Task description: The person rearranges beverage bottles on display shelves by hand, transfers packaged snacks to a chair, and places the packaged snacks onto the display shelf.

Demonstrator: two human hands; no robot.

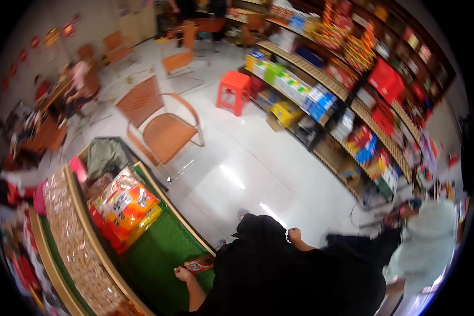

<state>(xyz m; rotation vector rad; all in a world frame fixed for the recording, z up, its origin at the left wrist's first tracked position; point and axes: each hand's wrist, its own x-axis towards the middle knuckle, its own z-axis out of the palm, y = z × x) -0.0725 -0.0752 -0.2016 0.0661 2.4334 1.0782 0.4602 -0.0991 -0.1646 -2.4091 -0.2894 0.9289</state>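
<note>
My left hand (183,273) is over the green-lined shelf (158,250), its fingers curled at the left end of a small brown and red packet (199,264). The packet lies near the shelf's wooden edge. My right hand (294,234) hangs over the floor beside my black clothing, with its fingers curled; anything inside it is too small to make out. Further up the shelf lie large orange and red snack bags (126,208), with a grey-green cloth or bag (106,158) behind them.
An orange chair (166,134) stands beyond the shelf, and a red stool (234,92) is near stocked racks (300,60) on the right. A person in pale clothing (424,242) is close at the right. Another person (80,84) sits at the far left.
</note>
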